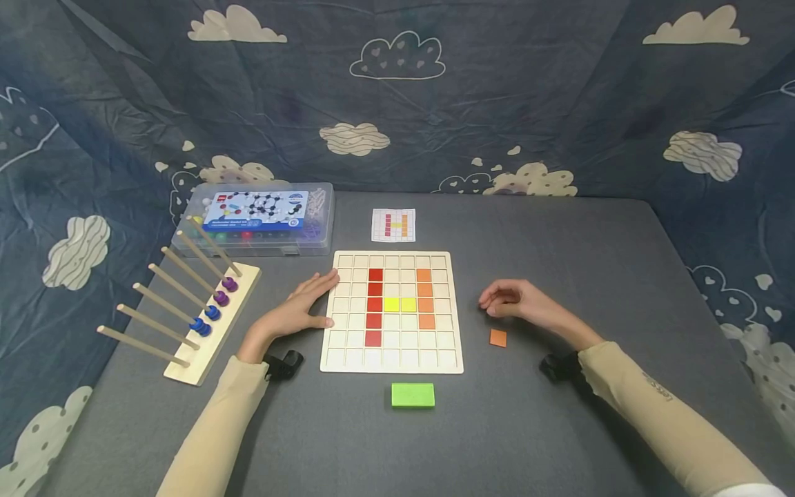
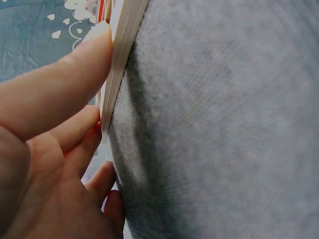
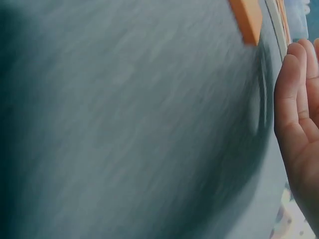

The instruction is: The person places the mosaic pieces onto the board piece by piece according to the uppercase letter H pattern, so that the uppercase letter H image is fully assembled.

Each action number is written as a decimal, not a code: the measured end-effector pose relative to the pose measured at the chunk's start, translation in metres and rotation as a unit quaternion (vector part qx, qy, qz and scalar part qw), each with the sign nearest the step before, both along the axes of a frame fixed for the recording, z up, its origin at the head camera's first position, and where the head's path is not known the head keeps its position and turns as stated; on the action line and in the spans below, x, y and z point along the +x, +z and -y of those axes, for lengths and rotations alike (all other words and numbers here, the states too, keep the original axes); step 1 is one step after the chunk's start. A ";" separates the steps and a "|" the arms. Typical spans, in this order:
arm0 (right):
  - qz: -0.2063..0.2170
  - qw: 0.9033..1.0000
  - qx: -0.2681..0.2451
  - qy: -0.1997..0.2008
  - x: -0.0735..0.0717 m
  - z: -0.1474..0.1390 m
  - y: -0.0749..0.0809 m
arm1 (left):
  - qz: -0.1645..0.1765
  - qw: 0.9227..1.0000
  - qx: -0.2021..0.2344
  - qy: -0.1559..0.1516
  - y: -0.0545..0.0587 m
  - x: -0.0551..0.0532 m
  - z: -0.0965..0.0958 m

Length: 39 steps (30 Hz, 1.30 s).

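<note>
A square wooden grid board [image 1: 348, 357] lies flat in the middle of the table. Red tiles [image 1: 375, 304] form a column on it, two yellow tiles [image 1: 399, 304] sit side by side, and several orange tiles [image 1: 425, 290] make a shorter column to the right. My left hand [image 1: 292, 310] rests at the board's left edge, fingertips and thumb touching the rim. Right of the board, my right hand [image 1: 522, 301] hovers low with loosely curled fingers and holds nothing. One loose orange tile [image 1: 498, 338] lies on the cloth just nearer to me than that hand.
A pattern card [image 1: 393, 226] lies beyond the board. At the back left is a clear plastic case [image 1: 319, 238] with a molecule-model label. A wooden peg stand [image 1: 192, 369] with purple and blue beads stands at left. In front of the board lies a green block [image 1: 413, 395].
</note>
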State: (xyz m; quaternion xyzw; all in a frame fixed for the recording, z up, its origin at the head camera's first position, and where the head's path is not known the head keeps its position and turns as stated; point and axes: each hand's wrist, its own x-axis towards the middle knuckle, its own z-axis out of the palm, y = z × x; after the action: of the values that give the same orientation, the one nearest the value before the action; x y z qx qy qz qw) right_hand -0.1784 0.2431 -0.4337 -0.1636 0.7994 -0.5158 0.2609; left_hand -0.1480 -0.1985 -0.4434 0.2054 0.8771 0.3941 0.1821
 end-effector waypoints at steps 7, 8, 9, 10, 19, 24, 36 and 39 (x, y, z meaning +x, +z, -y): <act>0.003 1.000 -0.013 0.006 0.005 -0.020 -0.001 | -0.001 1.000 0.001 -0.004 0.000 0.000 0.000; 0.003 1.000 -0.016 0.012 0.006 -0.021 -0.001 | -0.001 1.000 0.000 -0.004 0.000 0.000 0.000; 0.004 1.000 -0.017 0.018 0.007 -0.022 -0.001 | -0.001 1.000 0.000 -0.004 0.000 0.000 0.000; 0.005 0.999 -0.019 0.024 0.007 -0.023 -0.001 | -0.001 1.000 -0.001 -0.004 0.000 0.000 0.000; -0.018 0.995 0.034 0.090 0.012 -0.023 -0.001 | -0.001 1.000 -0.002 -0.002 -0.001 0.000 0.000; -0.042 0.991 0.058 0.114 0.015 -0.020 -0.002 | 0.000 1.000 -0.004 -0.001 -0.001 0.000 0.001; -0.072 0.989 0.070 0.105 0.015 -0.017 -0.003 | 0.002 1.000 0.000 0.002 -0.001 0.000 0.000; -0.072 0.990 0.062 0.103 0.014 -0.015 -0.002 | 0.001 1.000 -0.002 0.003 -0.001 0.000 0.000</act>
State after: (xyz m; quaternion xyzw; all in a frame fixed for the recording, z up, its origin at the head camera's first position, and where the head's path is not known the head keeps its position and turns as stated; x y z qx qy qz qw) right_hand -0.1646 0.2583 -0.4362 -0.2655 0.8253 -0.4225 0.2642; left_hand -0.1484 -0.1987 -0.4441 0.2018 0.8783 0.3932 0.1824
